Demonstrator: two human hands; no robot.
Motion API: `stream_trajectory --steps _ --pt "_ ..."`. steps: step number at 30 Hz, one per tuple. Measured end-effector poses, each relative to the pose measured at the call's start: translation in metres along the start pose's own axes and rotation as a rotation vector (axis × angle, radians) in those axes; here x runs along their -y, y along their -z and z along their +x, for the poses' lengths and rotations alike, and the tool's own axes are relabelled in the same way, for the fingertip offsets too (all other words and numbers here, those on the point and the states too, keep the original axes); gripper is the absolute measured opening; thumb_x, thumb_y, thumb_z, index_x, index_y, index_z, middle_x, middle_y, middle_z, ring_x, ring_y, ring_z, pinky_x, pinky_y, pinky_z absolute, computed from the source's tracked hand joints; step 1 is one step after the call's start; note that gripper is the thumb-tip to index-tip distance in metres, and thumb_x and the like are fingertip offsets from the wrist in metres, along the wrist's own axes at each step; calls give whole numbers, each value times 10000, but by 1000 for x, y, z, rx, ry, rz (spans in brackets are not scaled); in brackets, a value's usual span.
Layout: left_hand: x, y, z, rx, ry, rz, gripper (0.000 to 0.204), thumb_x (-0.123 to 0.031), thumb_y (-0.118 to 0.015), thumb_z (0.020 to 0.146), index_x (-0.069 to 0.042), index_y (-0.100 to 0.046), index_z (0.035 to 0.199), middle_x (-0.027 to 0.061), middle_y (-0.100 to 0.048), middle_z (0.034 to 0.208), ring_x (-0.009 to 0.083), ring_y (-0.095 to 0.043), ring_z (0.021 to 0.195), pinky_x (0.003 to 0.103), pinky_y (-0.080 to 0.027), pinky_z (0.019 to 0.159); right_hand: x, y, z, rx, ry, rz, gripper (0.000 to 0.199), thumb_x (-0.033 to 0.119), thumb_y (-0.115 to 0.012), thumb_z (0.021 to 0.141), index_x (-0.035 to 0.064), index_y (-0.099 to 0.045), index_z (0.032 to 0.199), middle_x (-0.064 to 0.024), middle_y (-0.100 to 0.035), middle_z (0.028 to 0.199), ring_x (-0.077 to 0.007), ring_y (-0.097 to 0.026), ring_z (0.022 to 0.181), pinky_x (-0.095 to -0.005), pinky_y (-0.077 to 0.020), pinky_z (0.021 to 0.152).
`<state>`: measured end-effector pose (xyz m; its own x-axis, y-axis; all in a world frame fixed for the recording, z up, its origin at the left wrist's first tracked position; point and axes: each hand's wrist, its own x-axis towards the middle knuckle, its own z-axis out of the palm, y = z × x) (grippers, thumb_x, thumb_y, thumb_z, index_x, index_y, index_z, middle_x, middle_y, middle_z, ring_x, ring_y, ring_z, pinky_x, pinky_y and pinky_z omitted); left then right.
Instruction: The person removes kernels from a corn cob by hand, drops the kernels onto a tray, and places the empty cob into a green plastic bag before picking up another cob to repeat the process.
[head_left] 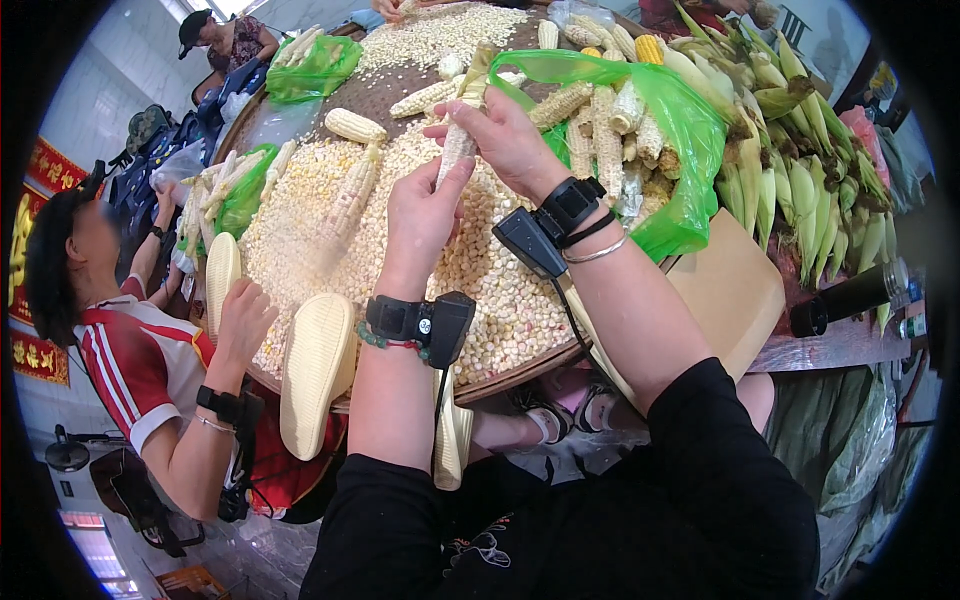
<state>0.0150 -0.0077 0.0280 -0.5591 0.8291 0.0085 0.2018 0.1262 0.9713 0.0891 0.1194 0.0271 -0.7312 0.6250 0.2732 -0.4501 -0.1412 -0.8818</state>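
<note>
A pale corn cob (458,150) is held between the two hands, above the loose kernels (510,310) on the round woven tray (365,90). The left hand (428,208) grasps the near, lower end, its thumb laid along the cob; the right hand (505,145) grasps it farther up, with fingers reaching across toward the left. Neither hand has to reach for the cob, as it is already in both grips; the left is nearer the person's body, the right farther out and on the right side. The cob's long axis runs away from the person, leaning slightly to the right, so it crosses the gap between the hands and is tilted rather than flat. Its dry husk (478,75) trails from the far end, pointing away and a little right, while the other end points back into the left palm. How firmly each hand presses cannot be told. Beside the right hand, a green plastic bag (690,110) holds more cobs (603,130).
</note>
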Motion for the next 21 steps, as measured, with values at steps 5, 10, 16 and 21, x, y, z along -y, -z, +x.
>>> stream_trajectory --steps 5,10,16,21 --pt "-2 -2 -2 -23 -47 43 298 -317 -652 929 -22 -683 948 -15 -547 586 62 -495 490 245 -375 459 1 -3 0 -49 9 15 299 208 -534 994 -22 -461 1171 -154 -615 1163 -266 -667 1006 -353 -563 834" --pt "6 -3 1 -84 -164 129 338 -302 -666 917 -18 -690 1099 -6 -588 650 57 -486 574 246 -386 528 2 -6 0 -100 -12 45 316 247 -505 1009 -24 -489 1172 -148 -634 1119 -251 -673 970 -351 -564 807" --pt "6 -4 2 -79 -184 159 314 -295 -667 917 -12 -699 1049 -1 -591 643 57 -485 565 248 -383 521 -2 -2 2 -122 -34 0 319 261 -492 1019 -28 -506 1154 -147 -637 1107 -245 -672 971 -353 -565 805" --pt "2 -1 1 -17 -35 16 280 -312 -644 936 -36 -691 932 -20 -512 557 53 -470 447 235 -350 413 -2 -1 3 -54 -10 27 325 245 -486 1022 -38 -495 1182 -148 -612 1145 -264 -656 1027 -365 -564 834"
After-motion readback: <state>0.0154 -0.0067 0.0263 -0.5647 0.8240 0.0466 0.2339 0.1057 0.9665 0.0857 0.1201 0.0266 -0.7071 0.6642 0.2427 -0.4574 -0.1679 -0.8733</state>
